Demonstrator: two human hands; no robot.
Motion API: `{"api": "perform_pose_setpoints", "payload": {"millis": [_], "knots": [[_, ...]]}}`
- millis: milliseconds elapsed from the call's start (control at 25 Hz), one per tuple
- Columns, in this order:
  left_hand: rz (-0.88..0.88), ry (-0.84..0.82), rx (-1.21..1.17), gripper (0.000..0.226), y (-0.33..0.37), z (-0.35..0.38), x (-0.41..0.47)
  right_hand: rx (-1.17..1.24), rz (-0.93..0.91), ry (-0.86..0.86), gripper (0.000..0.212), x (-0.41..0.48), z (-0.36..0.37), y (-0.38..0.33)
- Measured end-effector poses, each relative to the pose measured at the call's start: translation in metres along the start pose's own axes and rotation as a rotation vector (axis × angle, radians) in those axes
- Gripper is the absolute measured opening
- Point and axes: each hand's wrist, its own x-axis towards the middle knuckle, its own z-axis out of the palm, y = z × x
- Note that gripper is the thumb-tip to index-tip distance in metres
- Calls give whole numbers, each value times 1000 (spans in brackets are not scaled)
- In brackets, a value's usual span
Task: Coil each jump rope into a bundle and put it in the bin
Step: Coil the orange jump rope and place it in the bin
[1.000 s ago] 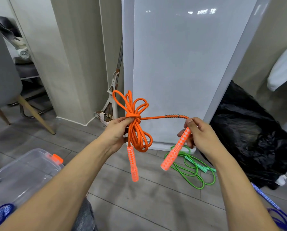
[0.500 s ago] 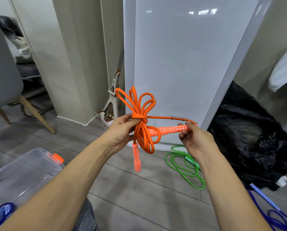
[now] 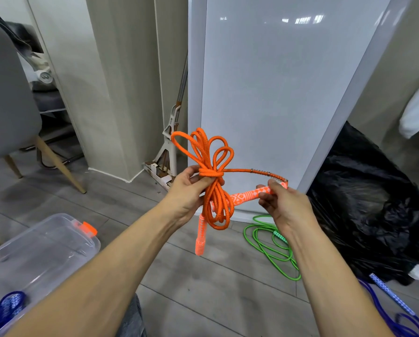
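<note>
Rope first: the orange jump rope [image 3: 215, 198] is held in the air between both hands, above the floor [image 3: 203, 288]. It is coiled into loops and cinched at the waist by a turn of its own cord. The left hand [image 3: 187, 188] pinches that waist between thumb and curled fingers, and one handle [image 3: 200, 237] hangs below it. The right hand [image 3: 285, 205] pinches the cord end of the second handle [image 3: 248, 194] with thumb and fingertips.

A second ago this handle hung down, well apart from the bundle. Now it lies nearly level, its free end pushed among the lower loops. I judge this to be the locking tuck, so the bundle is nearly done and the bin comes next.

The clear bin [image 3: 91, 242] stands on the floor at lower left, with a blue rope [image 3: 4, 310] already in it. A green rope [image 3: 269, 244] lies loose at the foot of the white panel [image 3: 276, 93]. Another blue rope [image 3: 393, 300] lies beside a black bag [image 3: 374, 215].

Whether the handle's end has passed right through the loops is hidden behind the cords. The left fingertips are hidden too, and the frame cuts off the bin and both blue ropes.
</note>
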Motion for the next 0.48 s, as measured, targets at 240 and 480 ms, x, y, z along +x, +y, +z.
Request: {"api": "perform_pose_setpoints", "payload": {"millis": [240, 480], "knots": [[8, -79, 21, 34, 4, 4, -3, 100, 338, -49, 14, 2, -5, 4], [75, -47, 213, 30, -6, 12, -4, -260, 241, -287, 26, -17, 14, 13]]}}
